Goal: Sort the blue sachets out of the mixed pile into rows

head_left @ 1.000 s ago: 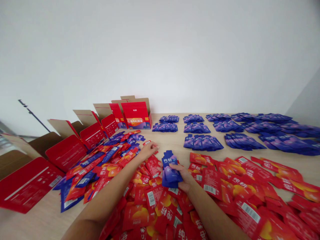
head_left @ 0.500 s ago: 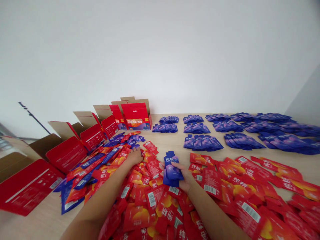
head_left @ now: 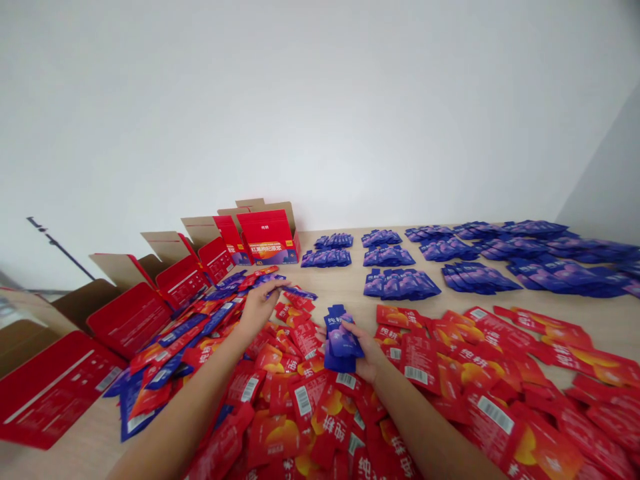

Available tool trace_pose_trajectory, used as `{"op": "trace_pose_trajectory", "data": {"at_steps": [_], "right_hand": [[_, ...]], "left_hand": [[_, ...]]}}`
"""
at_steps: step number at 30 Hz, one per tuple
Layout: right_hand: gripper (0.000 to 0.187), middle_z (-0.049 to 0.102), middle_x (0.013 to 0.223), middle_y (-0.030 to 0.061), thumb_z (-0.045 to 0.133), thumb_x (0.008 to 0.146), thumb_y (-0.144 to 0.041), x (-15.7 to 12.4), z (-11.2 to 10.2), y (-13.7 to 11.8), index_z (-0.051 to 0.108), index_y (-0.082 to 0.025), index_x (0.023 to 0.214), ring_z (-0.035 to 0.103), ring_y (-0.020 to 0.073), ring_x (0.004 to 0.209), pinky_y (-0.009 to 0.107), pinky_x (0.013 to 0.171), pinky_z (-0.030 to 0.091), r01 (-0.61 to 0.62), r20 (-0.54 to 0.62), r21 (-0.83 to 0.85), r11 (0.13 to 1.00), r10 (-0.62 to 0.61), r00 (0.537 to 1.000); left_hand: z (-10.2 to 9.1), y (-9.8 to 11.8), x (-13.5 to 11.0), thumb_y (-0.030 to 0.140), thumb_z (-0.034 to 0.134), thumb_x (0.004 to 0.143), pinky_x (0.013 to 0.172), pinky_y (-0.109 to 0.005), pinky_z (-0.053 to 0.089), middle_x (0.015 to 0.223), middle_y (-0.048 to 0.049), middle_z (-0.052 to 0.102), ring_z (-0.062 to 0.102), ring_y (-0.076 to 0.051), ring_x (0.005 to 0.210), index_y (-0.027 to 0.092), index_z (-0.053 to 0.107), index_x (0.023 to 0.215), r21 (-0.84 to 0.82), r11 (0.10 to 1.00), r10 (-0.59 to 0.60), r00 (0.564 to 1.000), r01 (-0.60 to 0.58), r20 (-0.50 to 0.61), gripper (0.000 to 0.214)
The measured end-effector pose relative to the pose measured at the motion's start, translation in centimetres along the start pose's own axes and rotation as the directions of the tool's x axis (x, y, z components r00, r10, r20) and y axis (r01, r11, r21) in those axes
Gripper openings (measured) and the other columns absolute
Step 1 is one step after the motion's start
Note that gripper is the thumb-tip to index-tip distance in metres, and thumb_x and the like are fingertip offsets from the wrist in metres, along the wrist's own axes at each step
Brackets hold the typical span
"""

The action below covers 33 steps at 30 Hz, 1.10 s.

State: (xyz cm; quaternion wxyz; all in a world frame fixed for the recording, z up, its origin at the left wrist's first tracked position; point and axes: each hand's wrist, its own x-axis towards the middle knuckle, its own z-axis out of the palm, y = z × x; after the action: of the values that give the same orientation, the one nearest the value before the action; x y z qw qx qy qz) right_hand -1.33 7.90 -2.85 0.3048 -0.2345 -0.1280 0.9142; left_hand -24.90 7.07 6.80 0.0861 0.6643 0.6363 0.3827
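Over the mixed heap at the left, my left hand (head_left: 261, 301) is closed, pinching a blue sachet (head_left: 301, 293) that sticks out to the right past its fingertips. My right hand (head_left: 367, 350) grips a small stack of blue sachets (head_left: 342, 339), fanned slightly, with the thumb across the front. Beneath both hands spreads a pile of red sachets (head_left: 327, 417) with orange fruit prints and barcodes. Red and blue sachets lie mixed in the heap (head_left: 200, 327) beside my left forearm.
Open red cartons (head_left: 131, 312) stand in a slanting row along the left, one red box (head_left: 269, 241) at its far end. Bundles of blue sachets (head_left: 401, 285) lie in rows at the back and right of the wooden table (head_left: 335, 283). A thin dark stand (head_left: 60, 247) is at far left.
My left hand has lifted from the heap and now has a blue sachet in its fingers. My right hand keeps its stack in nearly the same place. The view has shifted slightly.
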Motion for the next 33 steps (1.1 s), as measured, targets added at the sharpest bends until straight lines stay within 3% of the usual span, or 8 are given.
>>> {"op": "trace_pose_trajectory", "data": {"at_steps": [6,10,13,15,18,20,26,33], "right_hand": [[0.040,0.072,0.078,0.0091,0.059,0.081,-0.052,-0.2,0.2,0.0,0.065,-0.014,0.092,0.069,0.0196,0.073,0.034,0.072,0.054,-0.001,0.031,-0.037,0.999,0.003,1.000],[0.048,0.072,0.079,0.0094,0.059,0.080,-0.057,-0.8,0.4,0.1,0.064,-0.014,0.099,0.069,0.0215,0.077,0.036,0.072,0.055,-0.014,0.046,-0.040,0.999,0.016,0.999],[0.036,0.072,0.079,0.0066,0.072,0.073,-0.042,-1.0,0.3,0.4,0.063,-0.016,0.096,0.070,0.0207,0.076,0.036,0.072,0.056,0.023,0.015,-0.062,0.998,-0.022,1.000],[0.034,0.072,0.080,0.0052,0.078,0.067,-0.029,-0.9,0.2,0.6,0.062,-0.017,0.094,0.070,0.0202,0.076,0.036,0.073,0.056,0.051,0.007,-0.090,0.995,-0.050,0.999],[0.037,0.073,0.085,0.0056,0.079,0.064,-0.022,-0.7,0.0,0.7,0.062,-0.017,0.095,0.070,0.0202,0.077,0.036,0.075,0.056,0.081,0.008,-0.117,0.990,-0.080,0.997],[0.038,0.073,0.087,0.0069,0.079,0.064,-0.021,-0.5,-0.2,0.7,0.062,-0.017,0.098,0.070,0.0210,0.079,0.037,0.075,0.057,0.095,0.008,-0.126,0.987,-0.095,0.995],[0.031,0.073,0.088,0.0104,0.075,0.069,-0.025,0.0,-0.7,0.7,0.064,-0.013,0.095,0.070,0.0219,0.081,0.037,0.075,0.057,0.086,-0.010,-0.089,0.992,-0.087,0.996],[0.027,0.073,0.090,0.0129,0.069,0.074,-0.024,-0.6,0.0,0.3,0.065,-0.010,0.097,0.070,0.0218,0.084,0.036,0.078,0.056,0.032,-0.031,-0.040,0.999,-0.033,0.999]], "left_hand": [[3.9,4.7,-0.3,0.034,0.058,0.077,0.092,-0.039,0.044,0.078,-0.0075,0.072,0.061,-0.025,0.095,0.020,0.056,0.055,-0.546,0.830,0.230,0.962,-0.116,0.145,0.026],[7.8,3.6,-0.5,0.032,0.063,0.074,0.087,-0.038,0.044,0.074,-0.0082,0.070,0.061,-0.025,0.091,0.020,0.048,0.049,-0.714,0.700,0.257,0.927,0.017,0.275,0.031],[9.5,1.9,-0.5,0.024,0.061,0.072,0.086,-0.036,0.046,0.090,-0.0097,0.071,0.062,-0.024,0.095,0.018,0.050,0.052,-0.707,0.702,0.257,0.895,0.086,0.364,0.023],[9.8,0.5,-0.2,0.017,0.057,0.072,0.087,-0.034,0.046,0.109,-0.0086,0.068,0.062,-0.022,0.100,0.017,0.060,0.069,-0.562,0.823,0.179,0.902,0.082,0.393,0.004],[9.0,-2.0,1.0,0.013,0.051,0.077,0.093,-0.031,0.045,0.122,-0.0056,0.062,0.059,-0.018,0.110,0.020,0.059,0.108,-0.030,0.994,-0.088,0.952,0.102,0.294,0.033],[7.7,-4.1,1.8,0.015,0.049,0.081,0.098,-0.033,0.042,0.127,-0.0084,0.059,0.054,-0.020,0.118,0.019,0.054,0.120,0.248,0.955,-0.215,0.958,0.164,0.192,0.040],[3.7,-9.3,2.9,0.022,0.061,0.073,0.098,-0.045,0.039,0.117,-0.0220,0.063,0.053,-0.036,0.119,0.010,0.059,0.113,0.624,0.738,-0.420,0.898,0.257,0.127,0.041],[4.4,-10.1,3.4,0.019,0.058,0.077,0.100,-0.043,0.036,0.115,-0.0212,0.065,0.056,-0.032,0.115,0.012,0.062,0.112,0.788,0.611,-0.395,0.893,0.080,0.217,0.036]]}}
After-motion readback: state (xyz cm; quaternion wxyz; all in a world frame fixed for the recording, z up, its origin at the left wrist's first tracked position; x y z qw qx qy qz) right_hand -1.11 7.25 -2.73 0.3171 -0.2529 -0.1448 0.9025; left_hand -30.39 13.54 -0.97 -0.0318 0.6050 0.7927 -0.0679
